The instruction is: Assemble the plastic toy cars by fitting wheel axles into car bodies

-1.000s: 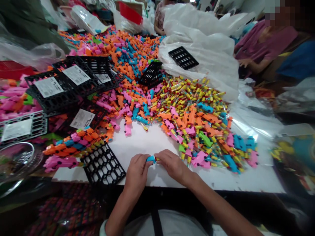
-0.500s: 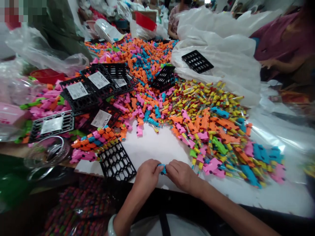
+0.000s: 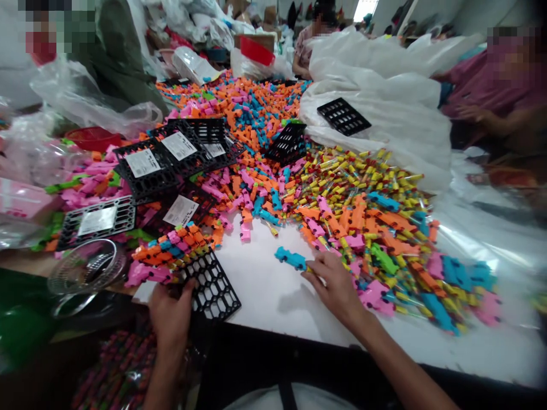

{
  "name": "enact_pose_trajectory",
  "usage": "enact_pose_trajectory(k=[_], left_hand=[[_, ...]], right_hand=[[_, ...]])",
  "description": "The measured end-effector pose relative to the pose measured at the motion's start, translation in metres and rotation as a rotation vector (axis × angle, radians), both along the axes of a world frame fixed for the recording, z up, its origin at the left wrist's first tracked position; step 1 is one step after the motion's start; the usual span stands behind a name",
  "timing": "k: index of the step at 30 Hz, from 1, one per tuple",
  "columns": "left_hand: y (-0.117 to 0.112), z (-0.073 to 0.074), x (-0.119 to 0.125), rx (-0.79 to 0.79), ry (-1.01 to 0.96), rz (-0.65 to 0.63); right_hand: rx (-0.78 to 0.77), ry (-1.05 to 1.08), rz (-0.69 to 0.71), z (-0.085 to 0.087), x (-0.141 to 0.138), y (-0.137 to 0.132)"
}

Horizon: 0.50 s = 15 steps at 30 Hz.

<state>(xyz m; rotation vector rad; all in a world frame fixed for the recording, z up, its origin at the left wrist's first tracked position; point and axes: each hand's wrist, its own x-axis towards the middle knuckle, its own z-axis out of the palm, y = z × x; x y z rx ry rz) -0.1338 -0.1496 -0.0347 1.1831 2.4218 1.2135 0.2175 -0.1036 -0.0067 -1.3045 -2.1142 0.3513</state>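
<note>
At nine o'clock from the person's seat a clear bowl (image 3: 88, 270) stands at the table's edge. Beyond it, toward ten o'clock, labelled black trays (image 3: 145, 165) lie stacked among pink and orange pieces.

The left hand (image 3: 171, 319) reaches to eleven o'clock. Its fingers rest on the near-left corner of the black honeycomb tray (image 3: 213, 290), which lies flat on the white tabletop (image 3: 265, 290). The tray's far rows are filled with coloured pieces and its near cells are empty. I cannot tell whether the fingers close round the rim or only press on it.

At twelve o'clock the blue toy piece (image 3: 290, 259) lies alone on the bare white surface, well apart from the tray. The right hand (image 3: 337, 287) is stretched out flat at one o'clock, fingers loose and gripping nothing. Its fingertips (image 3: 308, 272) are just at the piece's right end.

The step in hand looks like steadying the tray while the blue piece is gathered. Lifting that piece would call for a pinch across its narrow body, and the tray would need to be held firm so the seated rows do not shake loose.

From one to three o'clock spreads the heap (image 3: 371, 228) of toy pieces and yellow-capped tubes. White plastic bags (image 3: 384, 114) lie behind it. A co-worker (image 3: 491, 91) sits at two o'clock.
</note>
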Motion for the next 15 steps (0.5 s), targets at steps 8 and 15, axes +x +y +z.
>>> enact_pose_trajectory(k=[8, 15], left_hand=[[0.001, -0.024, 0.069, 0.07, 0.101, -0.335], [0.017, -0.019, 0.122, 0.019, 0.049, -0.644]], right_hand=[[-0.297, 0.339, 0.081, -0.021, -0.03, -0.008], [-0.544, 0.544, 0.002, -0.033, -0.064, 0.004]])
